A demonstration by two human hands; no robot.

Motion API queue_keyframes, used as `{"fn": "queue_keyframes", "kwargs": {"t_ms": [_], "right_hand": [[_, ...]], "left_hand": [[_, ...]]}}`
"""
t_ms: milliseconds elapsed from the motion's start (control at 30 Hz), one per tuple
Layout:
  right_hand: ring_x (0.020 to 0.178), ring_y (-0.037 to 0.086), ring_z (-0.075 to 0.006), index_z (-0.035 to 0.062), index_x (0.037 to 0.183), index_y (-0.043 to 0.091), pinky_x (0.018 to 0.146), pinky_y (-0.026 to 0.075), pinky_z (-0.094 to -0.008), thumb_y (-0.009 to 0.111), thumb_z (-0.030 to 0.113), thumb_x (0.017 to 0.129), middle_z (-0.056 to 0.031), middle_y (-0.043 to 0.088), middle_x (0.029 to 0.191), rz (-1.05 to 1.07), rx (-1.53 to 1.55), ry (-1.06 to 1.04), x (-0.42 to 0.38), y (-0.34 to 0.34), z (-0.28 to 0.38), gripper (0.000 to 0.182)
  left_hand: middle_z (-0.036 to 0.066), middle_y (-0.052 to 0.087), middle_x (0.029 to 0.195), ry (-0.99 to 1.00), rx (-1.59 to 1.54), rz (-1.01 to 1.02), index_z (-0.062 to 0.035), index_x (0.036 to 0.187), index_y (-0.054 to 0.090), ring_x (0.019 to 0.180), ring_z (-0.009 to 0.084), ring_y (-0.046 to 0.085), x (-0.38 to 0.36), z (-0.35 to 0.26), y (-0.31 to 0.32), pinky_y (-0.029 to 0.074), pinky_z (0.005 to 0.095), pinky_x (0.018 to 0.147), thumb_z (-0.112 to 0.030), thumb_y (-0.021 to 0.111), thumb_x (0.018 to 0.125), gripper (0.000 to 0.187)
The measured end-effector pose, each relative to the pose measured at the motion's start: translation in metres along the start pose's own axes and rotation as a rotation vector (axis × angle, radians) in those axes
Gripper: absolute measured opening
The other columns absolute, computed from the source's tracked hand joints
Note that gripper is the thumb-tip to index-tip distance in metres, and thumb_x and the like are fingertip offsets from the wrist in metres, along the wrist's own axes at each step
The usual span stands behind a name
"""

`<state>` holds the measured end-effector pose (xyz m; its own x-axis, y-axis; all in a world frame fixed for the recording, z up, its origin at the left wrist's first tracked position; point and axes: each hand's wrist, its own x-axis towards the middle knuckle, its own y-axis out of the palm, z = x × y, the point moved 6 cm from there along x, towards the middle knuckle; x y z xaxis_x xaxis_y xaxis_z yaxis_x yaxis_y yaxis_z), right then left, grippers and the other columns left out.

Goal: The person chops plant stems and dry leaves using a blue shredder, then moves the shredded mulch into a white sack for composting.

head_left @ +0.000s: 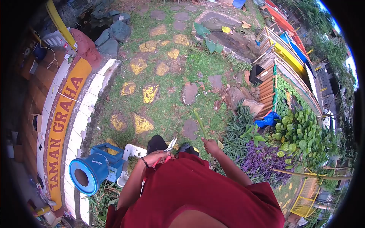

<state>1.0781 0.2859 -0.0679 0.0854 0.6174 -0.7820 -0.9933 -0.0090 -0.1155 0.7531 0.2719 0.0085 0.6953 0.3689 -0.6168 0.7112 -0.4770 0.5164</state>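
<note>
My left hand point(156, 157) is closed around the red handles of a pair of scissors point(172, 144), close in front of my body. The metal blades point away from me and look slightly apart. Out to the right, my right hand point(211, 147) grips the lower end of a long green stalk point(199, 123), which stands up from the fist and leans left. The scissors and the stalk do not touch. Below the scissors, my dark shoes point(157, 143) show on the grass.
To the left stand a blue bucket point(89, 173), blue crates point(108, 154) and a white tray point(131, 152) with plant bits. Green and purple plants point(260, 161) grow at the right. Yellow-painted stepping stones point(143, 123) lie ahead in the grass. A lettered curb point(64, 133) runs along the left.
</note>
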Motion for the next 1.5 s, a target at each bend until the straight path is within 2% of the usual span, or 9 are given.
{"fn": "queue_keyframes", "kwargs": {"t_ms": [167, 300, 500, 633, 767, 933, 1100, 1367, 1500], "right_hand": [[0.042, 0.035, -0.0111, 0.0118, 0.078, 0.049, 0.039, 0.027, -0.0321, 0.064, 0.044, 0.097, 0.0038, 0.038, 0.054, 0.093, 0.103, 0.052, 0.036, 0.047, 0.032, 0.04], [0.042, 0.033, -0.0101, 0.012, 0.081, 0.049, 0.039, 0.026, -0.0317, 0.063, 0.045, 0.098, 0.0049, 0.036, 0.055, 0.148, 0.1, 0.053, 0.063, 0.104, 0.092, 0.039], [0.042, 0.031, -0.0087, 0.0144, 0.076, 0.043, 0.04, 0.023, -0.0291, 0.061, 0.045, 0.099, 0.0052, 0.034, 0.058, 0.344, -0.004, 0.131, 0.125, 0.193, 0.198, 0.042], [0.044, 0.03, -0.008, 0.0146, 0.075, 0.042, 0.041, 0.022, -0.0286, 0.061, 0.045, 0.099, 0.0053, 0.033, 0.058, 0.369, -0.14, 0.129, 0.15, 0.233, 0.313, 0.043], [0.042, 0.031, -0.0101, 0.0149, 0.074, 0.041, 0.041, 0.025, -0.0304, 0.059, 0.042, 0.1, 0.0048, 0.033, 0.056, 0.175, -0.112, -0.013, 0.174, 0.223, 0.447, 0.042], [0.041, 0.031, -0.0104, 0.0141, 0.073, 0.042, 0.04, 0.026, -0.0304, 0.058, 0.043, 0.101, 0.0045, 0.034, 0.054, 0.213, -0.054, -0.088, 0.182, 0.259, 0.543, 0.043], [0.043, 0.033, -0.008, 0.0135, 0.074, 0.044, 0.04, 0.026, -0.029, 0.06, 0.046, 0.099, 0.0049, 0.036, 0.056, 0.298, -0.184, -0.019, 0.188, 0.335, 0.548, 0.044], [0.046, 0.035, -0.0079, 0.0122, 0.08, 0.047, 0.042, 0.029, -0.0276, 0.058, 0.047, 0.1, 0.0053, 0.037, 0.06, 0.44, -0.291, 0.015, 0.246, 0.424, 0.612, 0.042], [0.06, 0.051, -0.0169, 0.0023, 0.092, 0.057, 0.056, 0.039, -0.0343, 0.054, 0.053, 0.1, -0.0041, 0.051, 0.069, 0.473, -0.503, -0.289, 0.332, 0.459, 0.691, 0.051]], "left_hand": [[0.001, 0.068, 0.105, 0.064, -0.133, -0.041, -0.0086, 0.115, 0.063, 0.082, 0.0005, 0.058, -0.003, -0.022, -0.033, 0.047, 0.0153, 0.07, -0.039, 0.051, 0.105, 0.035], [0.008, 0.064, 0.109, 0.225, -0.437, 0.042, -0.0092, 0.111, 0.057, 0.108, 0.023, 0.06, 0.0, -0.047, -0.076, 0.044, 0.0366, 0.1, -0.036, 0.053, 0.104, 0.028], [0.001, 0.056, 0.09, 0.361, -0.793, -0.031, -0.0105, 0.1, 0.054, 0.091, 0.019, 0.058, -0.002, -0.101, -0.177, 0.046, 0.0381, 0.096, -0.028, 0.056, 0.102, 0.017], [-0.003, 0.041, 0.073, 0.665, -0.967, -0.174, -0.0127, 0.093, 0.051, 0.063, 0.0095, 0.044, -0.035, -0.157, -0.288, 0.05, 0.0313, 0.068, -0.016, 0.055, 0.099, 0.008], [-0.004, 0.039, 0.07, 0.791, -1.106, -0.321, -0.0113, 0.09, 0.051, 0.057, 0.0076, 0.041, -0.065, -0.217, -0.388, 0.049, 0.0302, 0.063, -0.016, 0.055, 0.099, 0.01], [-0.004, 0.044, 0.073, 0.661, -0.751, -0.486, -0.0134, 0.09, 0.053, 0.056, 0.0081, 0.041, -0.098, -0.309, -0.429, 0.045, 0.0274, 0.06, -0.022, 0.059, 0.098, 0.013], [-0.002, 0.054, 0.082, 0.429, -0.481, -0.585, -0.0126, 0.096, 0.057, 0.058, 0.0073, 0.045, -0.091, -0.346, -0.453, 0.047, 0.0272, 0.062, -0.029, 0.061, 0.099, 0.017], [0.005, 0.065, 0.108, 0.5, -1.03, -0.369, -0.0077, 0.123, 0.059, 0.059, 0.0118, 0.048, -0.018, -0.408, -0.5, 0.05, 0.0326, 0.066, -0.031, 0.056, 0.101, 0.032], [0.007, 0.063, 0.118, 0.51, -1.121, -0.266, -0.0089, 0.128, 0.057, 0.064, 0.0143, 0.05, 0.025, -0.484, -0.546, 0.054, 0.0393, 0.074, -0.035, 0.058, 0.099, 0.038]]}}
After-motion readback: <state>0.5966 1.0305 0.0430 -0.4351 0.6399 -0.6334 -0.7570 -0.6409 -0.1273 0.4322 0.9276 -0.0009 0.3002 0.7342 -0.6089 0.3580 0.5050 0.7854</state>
